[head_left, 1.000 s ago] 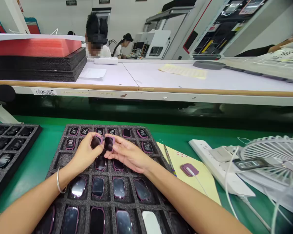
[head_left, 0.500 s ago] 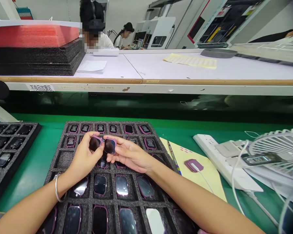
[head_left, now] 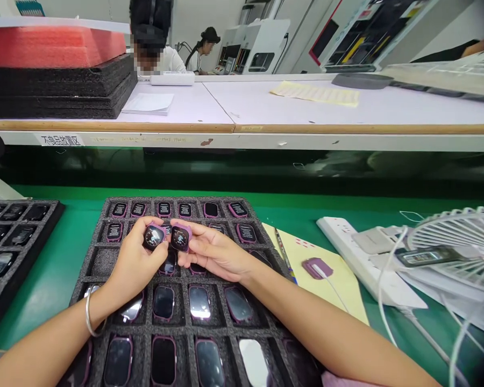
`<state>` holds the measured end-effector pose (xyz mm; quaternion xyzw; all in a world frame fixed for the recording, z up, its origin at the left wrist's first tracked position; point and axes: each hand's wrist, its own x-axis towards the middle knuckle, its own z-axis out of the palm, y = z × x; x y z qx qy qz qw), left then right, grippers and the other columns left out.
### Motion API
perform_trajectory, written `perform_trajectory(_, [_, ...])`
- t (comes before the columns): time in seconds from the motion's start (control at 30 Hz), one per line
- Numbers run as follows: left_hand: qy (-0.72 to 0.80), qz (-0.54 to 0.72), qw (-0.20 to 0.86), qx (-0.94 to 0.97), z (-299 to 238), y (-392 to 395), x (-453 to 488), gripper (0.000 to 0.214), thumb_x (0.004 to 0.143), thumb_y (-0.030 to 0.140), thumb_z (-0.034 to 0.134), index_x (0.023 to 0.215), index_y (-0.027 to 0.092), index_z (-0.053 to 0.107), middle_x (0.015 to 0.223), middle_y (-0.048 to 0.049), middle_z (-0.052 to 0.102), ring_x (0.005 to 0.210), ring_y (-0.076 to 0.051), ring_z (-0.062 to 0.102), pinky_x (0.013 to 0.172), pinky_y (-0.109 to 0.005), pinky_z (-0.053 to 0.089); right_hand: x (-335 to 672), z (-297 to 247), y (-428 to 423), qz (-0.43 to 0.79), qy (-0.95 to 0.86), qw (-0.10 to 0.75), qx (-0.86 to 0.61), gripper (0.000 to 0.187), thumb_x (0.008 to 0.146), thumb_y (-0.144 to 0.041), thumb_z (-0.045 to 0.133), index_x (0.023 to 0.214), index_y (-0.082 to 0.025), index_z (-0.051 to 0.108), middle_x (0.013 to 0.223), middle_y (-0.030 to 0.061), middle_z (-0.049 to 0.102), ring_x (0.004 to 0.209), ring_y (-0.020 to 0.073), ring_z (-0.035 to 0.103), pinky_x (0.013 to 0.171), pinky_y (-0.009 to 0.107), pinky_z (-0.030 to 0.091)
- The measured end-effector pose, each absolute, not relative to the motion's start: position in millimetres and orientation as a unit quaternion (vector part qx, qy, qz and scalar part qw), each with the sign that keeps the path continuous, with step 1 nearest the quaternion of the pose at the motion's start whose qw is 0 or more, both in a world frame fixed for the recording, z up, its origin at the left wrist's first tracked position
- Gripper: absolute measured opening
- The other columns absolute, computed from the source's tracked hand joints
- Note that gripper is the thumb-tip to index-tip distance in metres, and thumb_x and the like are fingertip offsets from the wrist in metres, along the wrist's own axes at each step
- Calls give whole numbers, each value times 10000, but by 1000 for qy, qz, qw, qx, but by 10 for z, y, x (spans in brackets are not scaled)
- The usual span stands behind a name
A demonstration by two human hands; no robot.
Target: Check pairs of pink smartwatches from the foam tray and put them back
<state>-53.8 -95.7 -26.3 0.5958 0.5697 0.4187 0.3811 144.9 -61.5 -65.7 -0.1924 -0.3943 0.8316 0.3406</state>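
My left hand (head_left: 139, 252) grips a purple-framed smartwatch (head_left: 154, 236) whose screen is lit with a watch face. Close beside it, my right hand (head_left: 213, 250) pinches a second purple smartwatch (head_left: 180, 237), also showing a lit face. Both are held above a dark foam tray (head_left: 100, 262) with rows of compartments. Most compartments in sight hold similar watches, such as a dark-screened one (head_left: 163, 355). Watches in the far rows show white text on their screens. One compartment at the left of the third row has no watch. My hands and forearms hide part of the tray.
Another foam tray of watches (head_left: 20, 231) lies at the left. On the right are yellow paper (head_left: 347, 285), a purple block with a white cable (head_left: 317, 267), a power strip (head_left: 363, 263) and a white fan (head_left: 460, 247). A shelf with stacked foam (head_left: 56, 48) spans the back; people sit beyond.
Both held watch screens have gone from dark to lit with watch faces. The hands keep the same grip, and the view has shifted slightly.
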Motion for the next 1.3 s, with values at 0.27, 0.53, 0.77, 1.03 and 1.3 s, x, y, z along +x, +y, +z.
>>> perform_trajectory(0.27, [575, 431, 367, 591, -279, -966, -518, 313, 789, 303, 643, 1084, 213, 589, 982, -33, 658, 859, -185, 619, 730, -285, 493, 1436, -644, -642, 837, -389, 335, -188, 685, 812, -386, 949, 1391, -195, 638, 860, -12, 711, 725, 110, 690, 737, 232, 570])
perform_trajectory(0.53, [578, 428, 373, 587, -297, -998, -516, 312, 790, 311, 653, 1084, 227, 594, 1036, -41, 668, 887, -197, 625, 698, -284, 471, 1441, -671, -650, 836, -404, 324, -181, 690, 828, -402, 936, 1406, -196, 620, 885, -6, 710, 732, 121, 693, 762, 263, 555])
perform_trajectory(0.77, [577, 425, 369, 592, -302, -1008, -509, 327, 799, 311, 629, 1109, 217, 586, 1063, -49, 674, 921, -200, 633, 740, -297, 492, 1445, -667, -658, 841, -402, 318, -171, 704, 837, -418, 929, 1416, -190, 599, 852, -3, 719, 739, 129, 702, 758, 260, 548])
perform_trajectory(1.03, [571, 431, 359, 600, -312, -1006, -509, 283, 821, 299, 622, 1089, 219, 582, 1052, -44, 677, 962, -201, 649, 798, -300, 510, 1425, -624, -665, 835, -399, 333, -182, 666, 817, -418, 940, 1364, -200, 631, 900, -7, 700, 716, 118, 670, 746, 266, 547])
perform_trajectory(1.3, [569, 419, 359, 609, -289, -1001, -500, 286, 798, 285, 611, 1074, 214, 584, 1013, -43, 688, 929, -207, 650, 804, -319, 515, 1425, -629, -675, 838, -398, 330, -177, 624, 810, -410, 945, 1319, -200, 653, 987, 5, 696, 729, 124, 682, 765, 282, 551])
